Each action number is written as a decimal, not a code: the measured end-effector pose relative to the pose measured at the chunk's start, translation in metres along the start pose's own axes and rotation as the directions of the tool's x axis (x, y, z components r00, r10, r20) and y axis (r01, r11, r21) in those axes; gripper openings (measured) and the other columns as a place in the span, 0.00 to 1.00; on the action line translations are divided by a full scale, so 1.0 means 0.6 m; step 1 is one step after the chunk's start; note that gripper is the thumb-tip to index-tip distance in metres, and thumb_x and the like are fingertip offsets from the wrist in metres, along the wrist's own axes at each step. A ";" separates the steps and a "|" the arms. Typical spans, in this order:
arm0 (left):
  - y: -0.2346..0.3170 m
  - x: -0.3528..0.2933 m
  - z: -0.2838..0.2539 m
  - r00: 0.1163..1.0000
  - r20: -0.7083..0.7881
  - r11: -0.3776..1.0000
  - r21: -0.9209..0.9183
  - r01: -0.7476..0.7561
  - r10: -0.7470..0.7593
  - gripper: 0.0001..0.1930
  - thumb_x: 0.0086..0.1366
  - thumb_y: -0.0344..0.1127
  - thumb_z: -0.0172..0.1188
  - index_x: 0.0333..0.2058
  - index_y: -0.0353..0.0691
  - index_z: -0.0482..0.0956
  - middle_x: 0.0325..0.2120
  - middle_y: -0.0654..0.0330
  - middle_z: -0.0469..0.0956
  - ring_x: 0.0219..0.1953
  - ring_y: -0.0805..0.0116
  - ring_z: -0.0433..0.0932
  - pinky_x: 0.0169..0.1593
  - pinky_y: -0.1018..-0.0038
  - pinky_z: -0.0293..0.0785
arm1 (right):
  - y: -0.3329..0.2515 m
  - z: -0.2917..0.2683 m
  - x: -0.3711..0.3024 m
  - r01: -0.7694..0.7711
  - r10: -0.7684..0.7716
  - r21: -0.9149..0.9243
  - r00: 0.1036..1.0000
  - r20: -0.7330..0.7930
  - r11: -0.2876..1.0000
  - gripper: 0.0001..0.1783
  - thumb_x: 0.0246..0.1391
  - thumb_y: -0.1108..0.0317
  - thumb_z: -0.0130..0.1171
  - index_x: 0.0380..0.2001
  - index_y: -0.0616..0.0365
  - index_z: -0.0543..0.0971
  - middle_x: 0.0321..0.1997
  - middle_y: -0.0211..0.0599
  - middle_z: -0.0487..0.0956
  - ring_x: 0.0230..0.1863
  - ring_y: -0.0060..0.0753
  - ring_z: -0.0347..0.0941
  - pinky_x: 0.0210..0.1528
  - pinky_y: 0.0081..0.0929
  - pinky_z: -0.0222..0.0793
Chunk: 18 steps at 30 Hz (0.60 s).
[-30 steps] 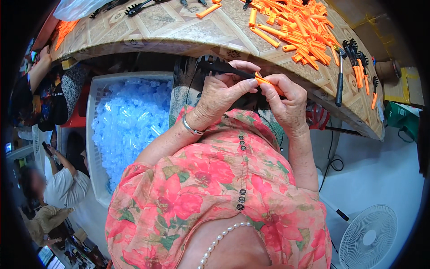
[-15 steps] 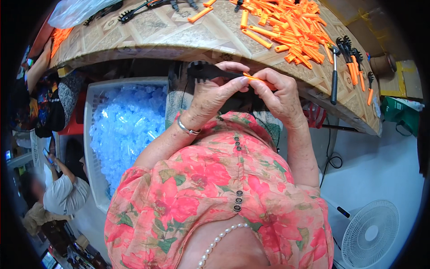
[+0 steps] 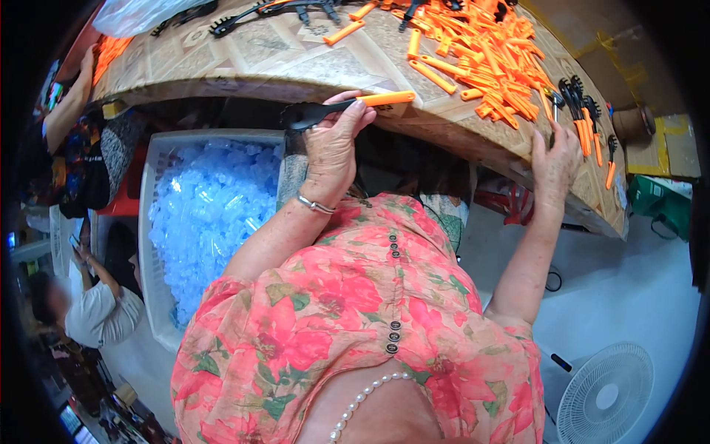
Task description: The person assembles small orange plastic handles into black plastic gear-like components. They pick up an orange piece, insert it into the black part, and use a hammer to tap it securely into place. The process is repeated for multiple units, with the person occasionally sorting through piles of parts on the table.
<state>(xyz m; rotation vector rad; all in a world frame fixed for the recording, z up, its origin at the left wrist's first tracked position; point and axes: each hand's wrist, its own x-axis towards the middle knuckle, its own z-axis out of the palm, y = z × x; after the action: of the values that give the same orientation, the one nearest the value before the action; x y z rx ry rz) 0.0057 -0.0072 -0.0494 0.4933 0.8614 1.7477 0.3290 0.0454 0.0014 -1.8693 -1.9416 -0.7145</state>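
My left hand [image 3: 336, 140] pinches a pasta server, its black toothed head [image 3: 302, 115] pointing left and its orange handle [image 3: 388, 98] pointing right, just off the table's near edge. At the right side of the table, my right hand [image 3: 556, 166] closes over the handle of a hammer. Only the hammer's metal shaft [image 3: 556, 112] and part of its head show beyond the fingers; its black grip is hidden under the hand. A large heap of orange handles [image 3: 495, 66] lies just beyond the right hand.
Pasta servers with orange handles [image 3: 583, 126] lie right of the hammer. More black utensils [image 3: 244, 21] lie at the far left of the patterned table [image 3: 259, 70]. A white crate [image 3: 154, 222] of clear bluish pieces stands below left. A fan [image 3: 606, 396] stands lower right; people are at left.
My right hand has left the pasta server and moved right to the hammer. The server, now in my left hand alone, shows its orange handle fully in line with the black part.
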 end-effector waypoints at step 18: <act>-0.011 0.003 0.021 0.995 -0.097 1.000 -0.010 0.007 -0.008 0.08 0.61 0.26 0.59 0.40 0.34 0.75 0.33 0.58 0.78 0.31 0.74 0.79 0.38 0.80 0.80 | -0.080 -0.080 -0.048 -0.494 0.064 0.821 0.865 0.498 0.286 0.21 0.60 0.71 0.47 0.56 0.65 0.69 0.35 0.45 0.75 0.35 0.34 0.72 0.42 0.26 0.68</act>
<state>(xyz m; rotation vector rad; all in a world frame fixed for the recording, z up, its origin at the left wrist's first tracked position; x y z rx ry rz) 0.0181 -0.0005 -0.0465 0.4004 0.9219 1.7799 0.2790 -0.0061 0.0184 -1.4586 -1.4805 0.8737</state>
